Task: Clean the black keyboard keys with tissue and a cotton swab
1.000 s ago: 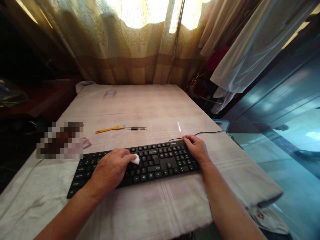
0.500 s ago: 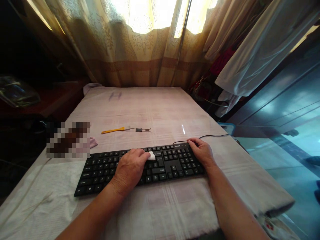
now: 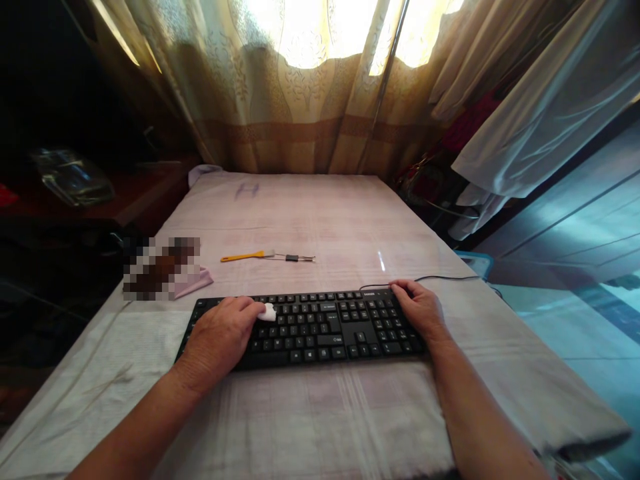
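A black keyboard [image 3: 357, 330] lies across the cloth-covered surface in front of me. Closed fingers of my left hand [image 3: 223, 333] hold a small white wad [image 3: 269, 313], tissue or cotton, against the keys on the left half. That hand covers many of the left keys. At the keyboard's upper right corner, my right hand [image 3: 417, 308] grips the edge, thumb and fingers closed around it. A thin black cable [image 3: 440, 277] runs from the keyboard's back edge to the right.
Behind the keyboard lie a yellow-handled brush [image 3: 245, 256] and a thin metal tool with a dark grip [image 3: 293, 258]. Pink cloth [image 3: 194, 283] rests at the left beside a blurred-out item. White cloth [image 3: 130, 347] spreads at the near left. Curtains [image 3: 300, 100] hang behind.
My left hand has slid the white wad leftward along the keys, from the middle to the left half. My right hand keeps its hold on the corner. The view has shifted slightly.
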The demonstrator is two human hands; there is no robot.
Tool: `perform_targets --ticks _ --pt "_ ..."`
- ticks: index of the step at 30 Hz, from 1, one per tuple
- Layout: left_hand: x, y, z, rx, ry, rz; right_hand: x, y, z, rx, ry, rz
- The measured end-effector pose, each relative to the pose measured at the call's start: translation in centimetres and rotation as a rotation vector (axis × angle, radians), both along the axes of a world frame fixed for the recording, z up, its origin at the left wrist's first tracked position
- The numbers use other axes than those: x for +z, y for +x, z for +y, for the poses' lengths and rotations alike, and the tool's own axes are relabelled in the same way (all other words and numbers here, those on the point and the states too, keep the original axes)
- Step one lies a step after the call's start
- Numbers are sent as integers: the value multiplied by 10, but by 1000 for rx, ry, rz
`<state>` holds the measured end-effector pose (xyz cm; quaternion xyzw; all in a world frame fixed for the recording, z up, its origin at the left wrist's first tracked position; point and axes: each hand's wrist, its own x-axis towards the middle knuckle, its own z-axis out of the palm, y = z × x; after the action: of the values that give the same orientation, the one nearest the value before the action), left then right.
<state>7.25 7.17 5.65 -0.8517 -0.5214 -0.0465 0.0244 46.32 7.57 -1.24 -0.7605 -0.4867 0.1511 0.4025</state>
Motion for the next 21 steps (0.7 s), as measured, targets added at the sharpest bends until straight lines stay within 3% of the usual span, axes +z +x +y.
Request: perform_targets --ticks 5,9,13,21 --pt "6 -11 1 5 57 -34 -3 3 1 -4 -9 10" --pt "0 6 -2 -91 141 -139 -4 3 1 -5 -11 5" --pt "-9 20 -3 -124 127 -63 -4 4 1 4 -7 11" --pt "-7 -19 -3 -64 125 -18 -6 6 2 -5 -39 -2"
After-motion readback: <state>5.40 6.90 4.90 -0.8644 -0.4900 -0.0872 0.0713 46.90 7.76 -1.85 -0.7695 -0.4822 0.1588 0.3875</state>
